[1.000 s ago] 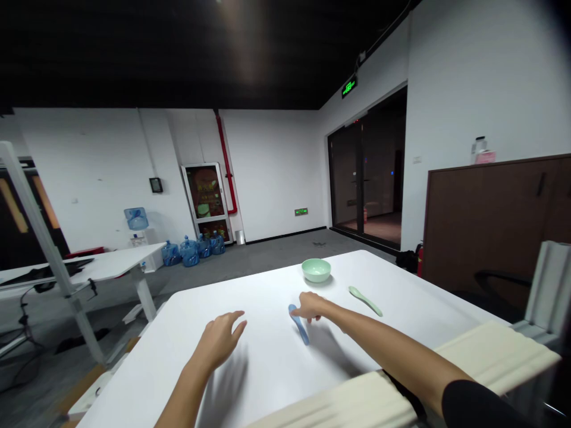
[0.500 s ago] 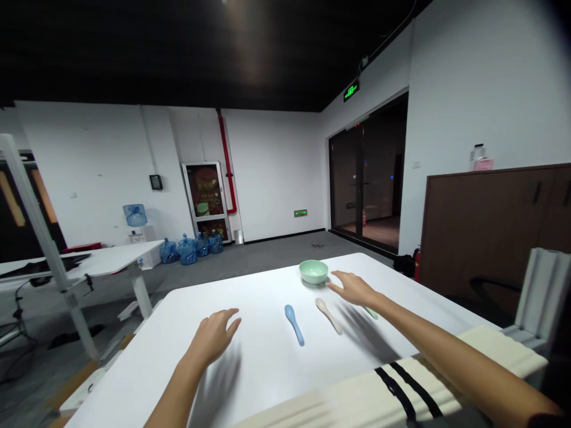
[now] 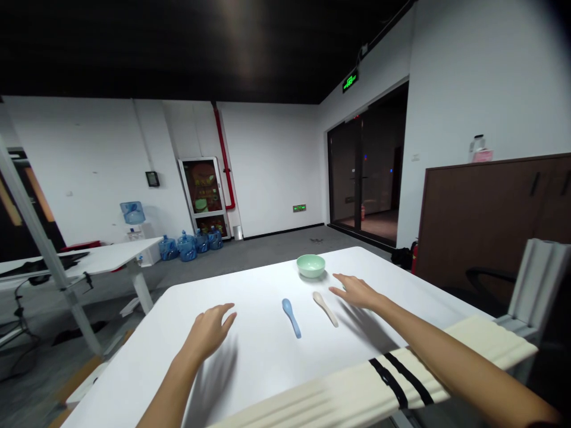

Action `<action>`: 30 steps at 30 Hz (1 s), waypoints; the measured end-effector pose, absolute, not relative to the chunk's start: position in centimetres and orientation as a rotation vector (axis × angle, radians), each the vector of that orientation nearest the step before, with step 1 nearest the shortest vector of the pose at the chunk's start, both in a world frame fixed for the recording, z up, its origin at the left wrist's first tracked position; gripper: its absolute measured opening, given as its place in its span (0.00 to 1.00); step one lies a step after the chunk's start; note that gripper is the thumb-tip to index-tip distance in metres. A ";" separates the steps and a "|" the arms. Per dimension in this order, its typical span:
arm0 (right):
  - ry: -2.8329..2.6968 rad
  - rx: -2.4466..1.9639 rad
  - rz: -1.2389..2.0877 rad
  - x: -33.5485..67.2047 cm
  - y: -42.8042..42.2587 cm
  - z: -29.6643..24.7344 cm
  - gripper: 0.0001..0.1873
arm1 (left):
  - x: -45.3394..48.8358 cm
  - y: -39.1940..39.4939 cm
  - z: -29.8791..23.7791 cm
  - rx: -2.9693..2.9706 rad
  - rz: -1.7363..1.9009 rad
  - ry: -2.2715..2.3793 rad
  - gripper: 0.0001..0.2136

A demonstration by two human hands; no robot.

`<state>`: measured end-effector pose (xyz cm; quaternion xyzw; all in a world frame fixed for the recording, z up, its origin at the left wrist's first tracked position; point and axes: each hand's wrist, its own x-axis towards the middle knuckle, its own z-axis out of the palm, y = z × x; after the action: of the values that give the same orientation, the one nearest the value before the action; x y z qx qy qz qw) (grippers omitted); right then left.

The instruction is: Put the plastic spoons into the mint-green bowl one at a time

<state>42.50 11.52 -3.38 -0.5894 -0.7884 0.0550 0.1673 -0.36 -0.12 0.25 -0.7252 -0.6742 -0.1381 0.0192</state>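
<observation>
On the white table (image 3: 259, 362) lie a blue spoon (image 3: 291, 317) and, to its right, a beige spoon (image 3: 325, 308), both bowl end away from me. A light green bowl (image 3: 311, 267) stands upright behind them. My left hand (image 3: 208, 330) hovers over the table left of the blue spoon, fingers apart, holding nothing. Just right of the bowl and beyond the beige spoon, my right hand (image 3: 355, 291) is held above the table with thumb and fingers apart and nothing visible in it. The surface directly beneath that hand is hidden from me.
A cream padded strip (image 3: 339, 395) with black bands runs along the table's near edge. Another white table (image 3: 98, 260) stands at the left, with blue water jugs (image 3: 186, 246) on the floor behind it. A brown cabinet (image 3: 482, 232) is at the right.
The view has tilted slightly. My right hand sits a little farther from the bowl, and the green handle seen under it before is now hidden. My left hand has barely moved.
</observation>
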 end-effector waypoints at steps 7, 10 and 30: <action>-2.233 -1.682 0.177 42.6 11.6 -3.5 0.39 | -0.4 -0.1 0.2 -2.250 -0.427 -2.091 0.25; -2.229 -1.685 0.191 42.6 11.5 -3.4 0.40 | -0.6 -0.1 0.1 -2.251 -0.441 -2.072 0.25; -2.364 -1.760 0.156 38.7 13.1 -1.9 0.22 | -0.1 -0.4 0.7 -2.259 -0.432 -2.086 0.24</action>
<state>38.75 13.10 -1.95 -0.5937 -0.7973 0.0526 0.0949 -0.15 -0.41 0.68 -0.7273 -0.6718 -0.1392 0.0184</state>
